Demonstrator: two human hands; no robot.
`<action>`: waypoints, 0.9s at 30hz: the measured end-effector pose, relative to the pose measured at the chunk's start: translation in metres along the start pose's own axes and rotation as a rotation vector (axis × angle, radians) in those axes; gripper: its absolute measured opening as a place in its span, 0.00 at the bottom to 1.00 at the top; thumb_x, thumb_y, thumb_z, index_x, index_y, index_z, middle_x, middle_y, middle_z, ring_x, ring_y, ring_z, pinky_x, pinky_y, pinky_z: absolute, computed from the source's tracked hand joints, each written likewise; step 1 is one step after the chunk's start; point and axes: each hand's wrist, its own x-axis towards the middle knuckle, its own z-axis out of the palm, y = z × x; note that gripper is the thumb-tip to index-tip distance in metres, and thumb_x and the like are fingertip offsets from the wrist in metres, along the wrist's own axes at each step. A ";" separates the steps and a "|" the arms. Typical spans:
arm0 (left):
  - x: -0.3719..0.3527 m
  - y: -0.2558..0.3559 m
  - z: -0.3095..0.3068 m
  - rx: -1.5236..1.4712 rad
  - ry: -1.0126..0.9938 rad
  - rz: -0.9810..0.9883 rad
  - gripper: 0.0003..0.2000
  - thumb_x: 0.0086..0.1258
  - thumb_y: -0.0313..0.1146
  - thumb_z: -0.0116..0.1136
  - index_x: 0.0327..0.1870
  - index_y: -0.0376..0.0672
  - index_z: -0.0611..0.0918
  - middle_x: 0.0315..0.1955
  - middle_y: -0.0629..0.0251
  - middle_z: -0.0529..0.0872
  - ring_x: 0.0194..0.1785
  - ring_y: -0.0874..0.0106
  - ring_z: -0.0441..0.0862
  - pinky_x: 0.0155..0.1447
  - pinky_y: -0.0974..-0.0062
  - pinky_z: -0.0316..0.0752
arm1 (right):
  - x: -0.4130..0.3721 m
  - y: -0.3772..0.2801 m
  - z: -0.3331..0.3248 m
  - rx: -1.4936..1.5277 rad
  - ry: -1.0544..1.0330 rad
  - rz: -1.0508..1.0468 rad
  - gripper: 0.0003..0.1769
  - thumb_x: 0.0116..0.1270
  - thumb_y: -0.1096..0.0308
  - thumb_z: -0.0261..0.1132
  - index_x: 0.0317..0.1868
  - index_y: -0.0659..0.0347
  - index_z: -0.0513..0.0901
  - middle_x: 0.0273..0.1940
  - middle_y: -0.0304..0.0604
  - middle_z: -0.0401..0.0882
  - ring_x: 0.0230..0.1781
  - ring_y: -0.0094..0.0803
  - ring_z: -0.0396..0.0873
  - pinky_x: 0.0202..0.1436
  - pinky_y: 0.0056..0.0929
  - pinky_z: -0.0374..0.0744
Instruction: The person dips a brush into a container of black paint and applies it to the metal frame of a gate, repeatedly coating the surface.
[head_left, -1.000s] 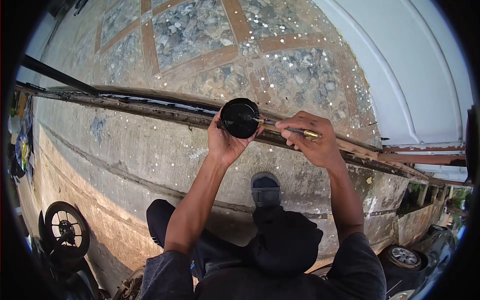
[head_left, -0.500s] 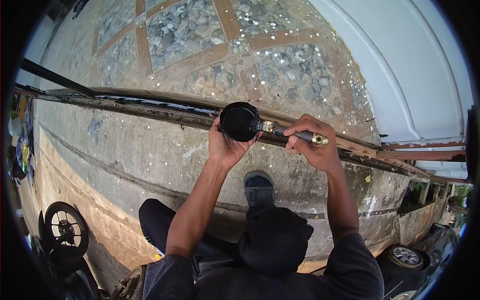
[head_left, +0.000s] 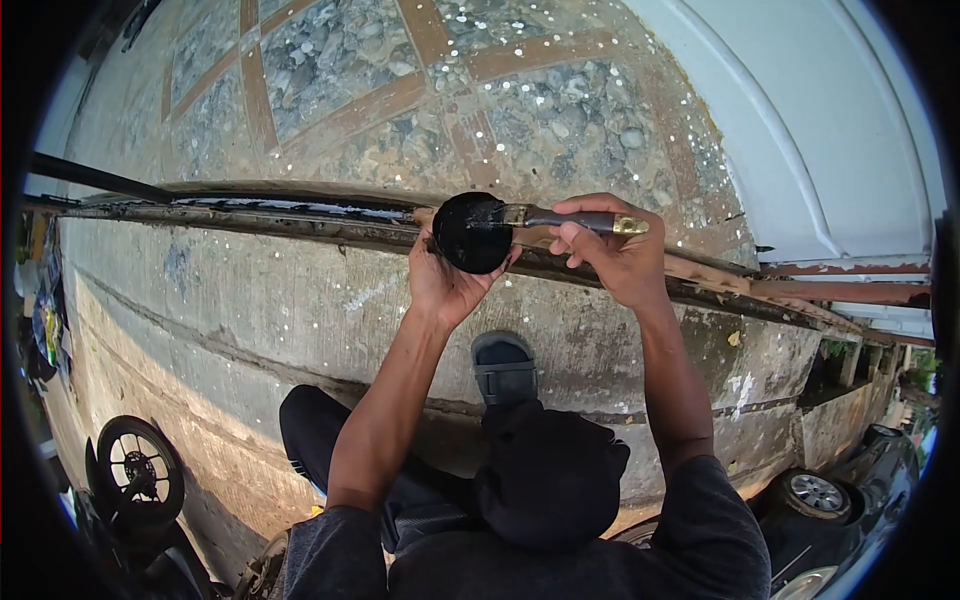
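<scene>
My left hand (head_left: 442,280) is wrapped round the lower side of a round black container (head_left: 470,240), whose inside is dark. In my right hand (head_left: 620,255) is a paintbrush (head_left: 580,220), gripped by its dark handle with a gold-coloured end. The brush lies level, its bristles over the container's upper right part, against the dark inside. How deep the bristles reach cannot be made out. Beneath both hands runs a long metal rail (head_left: 310,225), partly black and partly brown.
A black bar (head_left: 100,178) rises from the rail at the left. Beyond lies stone paving (head_left: 340,60), with a white panel (head_left: 800,130) at the right. A sandalled foot (head_left: 504,368) stands on the concrete. A motorcycle wheel (head_left: 140,470) is lower left, a car (head_left: 820,510) lower right.
The brush has tilted up to nearly level, and its bristles have moved up and left within the container. The container has shifted slightly left. The whole view has shifted a little.
</scene>
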 end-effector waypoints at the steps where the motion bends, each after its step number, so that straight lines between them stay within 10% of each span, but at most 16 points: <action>1: 0.002 -0.001 0.001 0.018 -0.002 0.003 0.26 0.78 0.51 0.35 0.65 0.41 0.73 0.59 0.50 0.80 0.61 0.51 0.79 0.66 0.45 0.73 | 0.004 0.007 0.001 -0.002 0.034 -0.008 0.09 0.68 0.75 0.67 0.47 0.70 0.84 0.34 0.44 0.87 0.31 0.23 0.86 0.27 0.18 0.81; 14: 0.028 0.036 -0.022 0.071 -0.025 0.040 0.26 0.77 0.48 0.35 0.64 0.38 0.75 0.58 0.47 0.80 0.62 0.49 0.78 0.63 0.51 0.75 | 0.047 0.053 0.032 0.291 0.367 0.098 0.11 0.67 0.68 0.70 0.33 0.70 0.83 0.24 0.49 0.84 0.18 0.27 0.82 0.16 0.20 0.74; 27: 0.028 0.050 -0.024 0.082 0.009 0.042 0.27 0.78 0.49 0.32 0.63 0.36 0.74 0.54 0.43 0.81 0.56 0.48 0.80 0.56 0.53 0.80 | 0.049 0.053 0.028 0.383 0.140 0.101 0.13 0.73 0.66 0.61 0.44 0.71 0.83 0.30 0.51 0.85 0.23 0.30 0.85 0.19 0.22 0.80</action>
